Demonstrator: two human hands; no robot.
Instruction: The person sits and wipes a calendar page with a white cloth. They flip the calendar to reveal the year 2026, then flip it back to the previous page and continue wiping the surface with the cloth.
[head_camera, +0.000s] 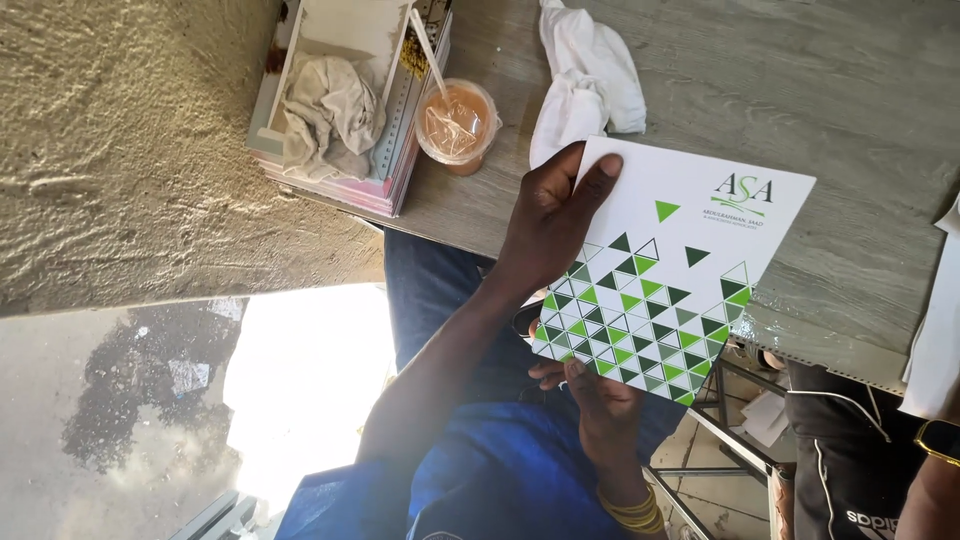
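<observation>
Two hands grip a white folder (665, 275) over the table (850, 90): left hand (550, 220) pinching its far edge, right hand (595, 385) cupping the near edge

left hand (548, 225): fingers curled, thumb pressed flat, gripping | right hand (590, 385): palm up, fingers pinching, bangles on wrist | forearms close together
</observation>
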